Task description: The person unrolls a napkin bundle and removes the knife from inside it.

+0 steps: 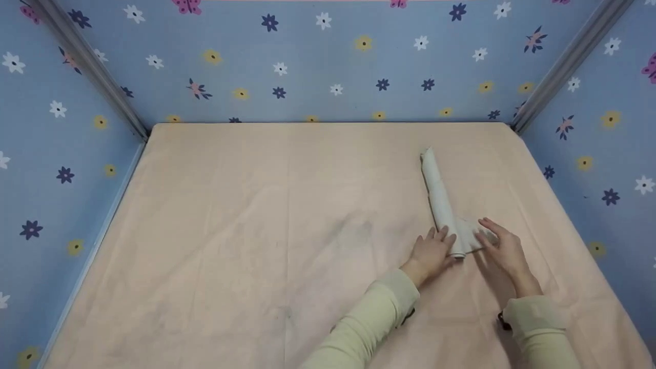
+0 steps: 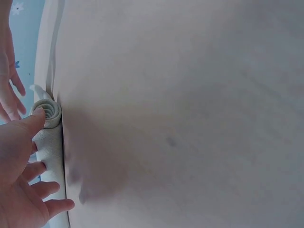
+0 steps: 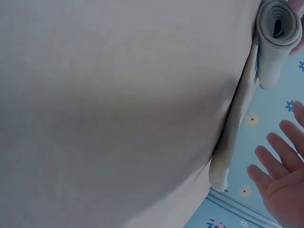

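Observation:
A pale, greenish-white cloth roll (image 1: 439,197), probably a towel, lies lengthwise on the right half of the table. A loose flap (image 1: 467,230) sticks out to the right from its near end. My left hand (image 1: 430,252) rests at that near end with the fingers spread. In the left wrist view the thumb touches the coiled end of the roll (image 2: 51,152), and the other fingers reach along it. Over the flap's outer edge is my right hand (image 1: 505,252), its fingers extended. The right wrist view shows those fingers (image 3: 275,161) apart from the flap (image 3: 230,137).
A peach-coloured cloth (image 1: 246,215) with creases and faint dark smudges covers the table. Blue flowered panels (image 1: 328,56) stand at the back and both sides, with grey metal posts (image 1: 569,66) at the back corners.

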A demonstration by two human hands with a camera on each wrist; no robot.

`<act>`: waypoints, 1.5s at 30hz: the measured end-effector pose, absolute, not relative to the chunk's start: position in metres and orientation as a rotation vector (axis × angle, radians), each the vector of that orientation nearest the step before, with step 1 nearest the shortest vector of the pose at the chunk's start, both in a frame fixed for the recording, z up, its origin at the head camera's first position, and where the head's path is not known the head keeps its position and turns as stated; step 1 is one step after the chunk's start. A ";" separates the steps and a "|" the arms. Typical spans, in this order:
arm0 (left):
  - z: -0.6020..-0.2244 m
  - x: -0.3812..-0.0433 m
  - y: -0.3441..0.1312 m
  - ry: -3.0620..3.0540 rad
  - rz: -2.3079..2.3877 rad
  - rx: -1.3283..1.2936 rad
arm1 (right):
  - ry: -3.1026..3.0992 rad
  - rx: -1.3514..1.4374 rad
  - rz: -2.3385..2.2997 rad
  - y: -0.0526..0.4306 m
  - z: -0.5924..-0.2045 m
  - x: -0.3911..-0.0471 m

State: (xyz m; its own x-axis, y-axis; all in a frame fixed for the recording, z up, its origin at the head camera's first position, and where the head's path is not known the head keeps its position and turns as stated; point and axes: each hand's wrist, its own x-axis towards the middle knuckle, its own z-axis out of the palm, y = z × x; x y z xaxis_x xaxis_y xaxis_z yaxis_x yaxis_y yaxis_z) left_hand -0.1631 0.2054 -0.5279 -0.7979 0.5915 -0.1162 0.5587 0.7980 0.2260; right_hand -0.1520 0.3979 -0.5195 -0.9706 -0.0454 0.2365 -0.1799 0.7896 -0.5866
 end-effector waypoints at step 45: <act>-0.526 -0.164 0.207 2.837 0.153 0.905 | -3.302 0.301 0.527 0.402 -0.540 -0.150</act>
State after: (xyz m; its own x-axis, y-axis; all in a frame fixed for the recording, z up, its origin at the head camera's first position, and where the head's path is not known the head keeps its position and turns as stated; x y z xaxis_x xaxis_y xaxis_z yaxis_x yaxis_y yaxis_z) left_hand -0.1635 0.2069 -0.5257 -0.8043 0.5819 -0.1201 0.5657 0.8118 0.1451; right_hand -0.1505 0.4024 -0.5404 -0.9610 -0.2077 -0.1823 -0.1406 0.9354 -0.3244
